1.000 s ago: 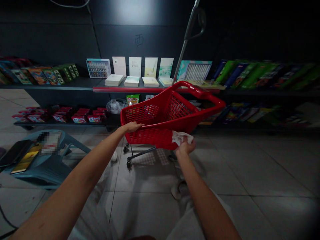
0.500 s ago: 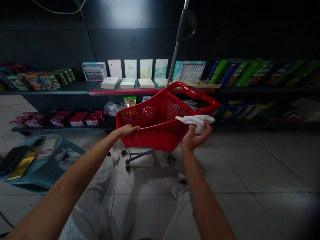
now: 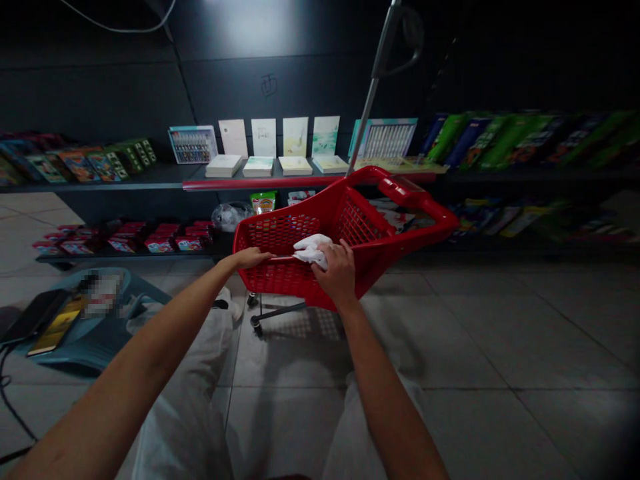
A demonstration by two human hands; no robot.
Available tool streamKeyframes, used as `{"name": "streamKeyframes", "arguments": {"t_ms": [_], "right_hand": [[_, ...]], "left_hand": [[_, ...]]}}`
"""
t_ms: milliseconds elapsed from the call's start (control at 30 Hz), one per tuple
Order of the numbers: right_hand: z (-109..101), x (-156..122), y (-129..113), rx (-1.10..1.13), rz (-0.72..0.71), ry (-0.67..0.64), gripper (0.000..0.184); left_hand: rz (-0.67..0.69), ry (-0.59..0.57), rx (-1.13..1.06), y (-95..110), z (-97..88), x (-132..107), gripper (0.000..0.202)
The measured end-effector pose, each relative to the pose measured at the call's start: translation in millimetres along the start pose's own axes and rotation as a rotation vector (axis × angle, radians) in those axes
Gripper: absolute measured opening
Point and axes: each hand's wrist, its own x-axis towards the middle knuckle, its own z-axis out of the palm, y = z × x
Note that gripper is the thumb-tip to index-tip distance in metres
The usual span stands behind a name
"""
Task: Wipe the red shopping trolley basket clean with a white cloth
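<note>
A red shopping cart [image 3: 290, 283] with mesh sides stands on the tiled floor in front of me, its handle toward the right. My left hand [image 3: 253, 258] is closed over the near rim at the left end of the basket. A crumpled white cloth [image 3: 311, 250] lies against the same rim, near its middle. My right hand [image 3: 339, 270] grips that cloth and presses it on the rim; part of the cloth is hidden under the fingers.
Behind the cart runs a dark shelf with books [image 3: 257, 167], marker sets [image 3: 193, 145] and green packets [image 3: 495, 143]. Red boxes [image 3: 160, 241] fill the lower shelf. A blue-grey stool [image 3: 130, 287] at left bears a phone [image 3: 55, 331]. A metal pole [image 3: 367, 107] rises behind the cart.
My right hand has brought the cloth left and down from beside the handle onto the near rim. The cart's handle end has shifted slightly right. My left hand keeps its hold.
</note>
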Motion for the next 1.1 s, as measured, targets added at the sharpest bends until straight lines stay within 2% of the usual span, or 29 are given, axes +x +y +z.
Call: {"name": "streamKeyframes", "arguments": {"t_ms": [133, 267, 400, 500, 633, 733, 833, 1000, 1100], "right_hand": [[-18, 0, 9, 0.028, -0.107, -0.054, 0.028], [-34, 2, 17, 0.035, -0.128, -0.136, 0.028], [-41, 8, 19, -0.005, -0.133, -0.158, 0.025], [-43, 17, 12, -0.068, -0.074, -0.174, 0.023], [-45, 30, -12, -0.178, 0.068, -0.246, 0.019], [-47, 33, -29, -0.177, 0.059, -0.303, 0.018], [-49, 34, -40, -0.162, 0.016, -0.332, 0.02], [-65, 42, -40, -0.212, -0.025, -0.342, 0.021], [-89, 53, -26, -0.329, 0.065, -0.327, 0.02]], "left_hand": [[-0.018, 0.069, 0.029, -17, -7.7, 0, 0.055], [0.066, 0.161, 0.021, -38, -11.6, -1, 0.047], [0.086, 0.211, 0.028, -45, -12.0, -6, 0.045], [0.056, 0.211, 0.068, -44, -13.7, -9, 0.043], [0.027, 0.252, 0.21, -45, -21.8, -12, 0.043], [-0.039, 0.276, 0.308, -54, -31.7, -16, 0.045], [-0.073, 0.249, 0.346, -66, -41.9, -22, 0.048], [-0.078, 0.232, 0.379, -80, -51.1, -32, 0.053], [-0.088, 0.243, 0.43, -82, -50.3, -35, 0.053]]}}
